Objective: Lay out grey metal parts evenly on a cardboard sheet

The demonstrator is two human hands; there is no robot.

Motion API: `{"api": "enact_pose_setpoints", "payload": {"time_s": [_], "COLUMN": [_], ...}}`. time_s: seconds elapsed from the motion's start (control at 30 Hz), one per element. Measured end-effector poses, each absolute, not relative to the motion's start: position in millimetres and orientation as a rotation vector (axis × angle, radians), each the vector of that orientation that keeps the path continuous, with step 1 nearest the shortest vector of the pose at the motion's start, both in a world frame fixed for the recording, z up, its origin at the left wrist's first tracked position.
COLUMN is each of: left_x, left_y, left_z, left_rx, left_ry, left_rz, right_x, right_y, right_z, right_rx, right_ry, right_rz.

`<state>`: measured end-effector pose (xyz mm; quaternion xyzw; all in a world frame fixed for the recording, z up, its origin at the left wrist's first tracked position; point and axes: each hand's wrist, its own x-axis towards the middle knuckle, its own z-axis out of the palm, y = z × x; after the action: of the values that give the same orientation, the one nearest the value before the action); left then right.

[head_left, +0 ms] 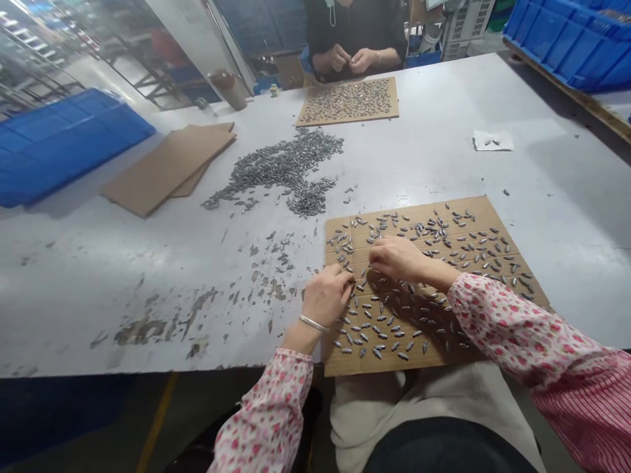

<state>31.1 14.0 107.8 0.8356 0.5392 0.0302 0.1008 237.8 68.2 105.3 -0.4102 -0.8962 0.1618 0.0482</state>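
Small grey metal pieces, pointed at the ends, lie spread over a cardboard sheet (486,220) in front of me. My left hand (325,292) is at the sheet's left edge, thumb and fingers pinched together among the pieces. Whatever sits in that pinch is too small to make out. My right hand (397,258) is over the upper middle of the sheet, its fingers curled down and closed, their tips hidden behind the hand. Beyond the sheet, a large heap of the same metal pieces (280,164) lies on the white table (419,157).
Across the table, a person's hands (351,59) work above another piece-covered cardboard sheet (348,102). Bare cardboard sheets (172,164) lie at the left beside a blue bin (73,141). A white paper (493,140) holds a few pieces; blue crates (572,43) stand at the far right.
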Motion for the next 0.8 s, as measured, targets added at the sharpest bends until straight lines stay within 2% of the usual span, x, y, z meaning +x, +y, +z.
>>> {"api": "enact_pose_setpoints", "payload": {"time_s": [0.23, 0.57, 0.8], "left_x": [33.1, 35.2, 23.0], "left_y": [15.3, 10.5, 9.2], "left_z": [96.9, 98.7, 96.6], "left_rx": [2.612, 2.515, 2.365], "left_ry": [1.613, 1.65, 1.533], "left_rz": [0.047, 0.169, 0.25], "right_x": [241.9, 235.2, 236.9], "right_y": [70.6, 56.3, 59.8], "right_z": [106.6, 106.9, 112.2], "right_rx": [-1.349, -1.3, -1.252], "right_ry": [-2.676, -2.787, -2.786], "right_rz": [0.525, 0.462, 0.58]}}
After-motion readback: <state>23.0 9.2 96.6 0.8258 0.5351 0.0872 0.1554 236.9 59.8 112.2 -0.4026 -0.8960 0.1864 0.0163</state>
